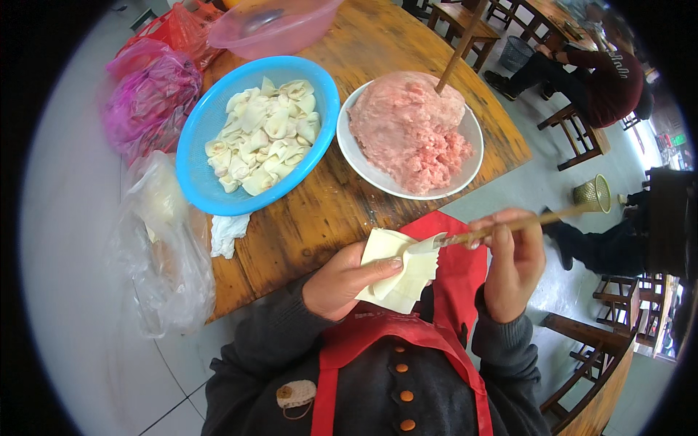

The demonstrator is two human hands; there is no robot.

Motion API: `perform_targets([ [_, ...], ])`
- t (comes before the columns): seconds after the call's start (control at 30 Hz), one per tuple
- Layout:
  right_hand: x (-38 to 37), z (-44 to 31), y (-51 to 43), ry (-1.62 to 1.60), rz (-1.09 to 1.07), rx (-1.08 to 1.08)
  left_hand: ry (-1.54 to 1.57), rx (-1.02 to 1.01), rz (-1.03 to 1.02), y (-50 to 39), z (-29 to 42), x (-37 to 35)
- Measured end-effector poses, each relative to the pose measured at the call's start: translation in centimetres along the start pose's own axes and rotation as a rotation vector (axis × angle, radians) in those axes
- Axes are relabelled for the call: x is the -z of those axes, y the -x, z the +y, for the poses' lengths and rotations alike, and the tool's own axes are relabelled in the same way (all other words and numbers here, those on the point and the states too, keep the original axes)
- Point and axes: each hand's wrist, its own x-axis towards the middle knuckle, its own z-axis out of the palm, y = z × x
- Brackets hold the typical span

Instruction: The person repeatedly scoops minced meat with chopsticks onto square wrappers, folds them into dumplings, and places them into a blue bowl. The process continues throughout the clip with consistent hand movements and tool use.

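My left hand (pixel 349 278) holds a stack of square, pale yellow dough wrappers (pixel 398 283) over my lap, thumb pressed on top. In my right hand (pixel 510 261) is a thin wooden stick (pixel 480 233), its tip touching the lifted, curling corner of the top wrapper. Beyond my hands, a white bowl (pixel 357 177) is heaped with pink minced meat (pixel 409 131), and another wooden stick (pixel 461 49) stands upright in it. To the left of the bowl, a blue plastic colander (pixel 245 206) contains many folded wontons (pixel 267 131).
A pink plastic basin (pixel 272 32) sits at the table's far end. Plastic bags, one clear (pixel 163 261) and one purple (pixel 147 98), line the wooden table's (pixel 305 229) left edge beside a crumpled tissue (pixel 229 234). Seated people (pixel 600 82), stools and waste baskets (pixel 591 195) are at right.
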Motion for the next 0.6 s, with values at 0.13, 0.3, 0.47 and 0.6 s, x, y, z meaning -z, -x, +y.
perform_targets([
  [0.13,-0.3,-1.4,1.2,0.451,-0.451,0.597,-0.034,-0.071,0.033,-0.2,-0.1,-0.1],
  [0.3,-1.4,-1.2,1.6,0.671,-0.610,0.941,-0.208,-0.128,0.051,-0.5,-0.1,0.5],
  [0.47,-1.5,-1.0,1.4,0.632,-0.605,0.951,0.393,-0.040,-0.035,0.1,0.2,1.4],
  [0.6,-1.5,-1.2,1.3,0.606,-0.608,0.880,0.225,-0.124,-0.136,0.4,0.7,1.7],
])
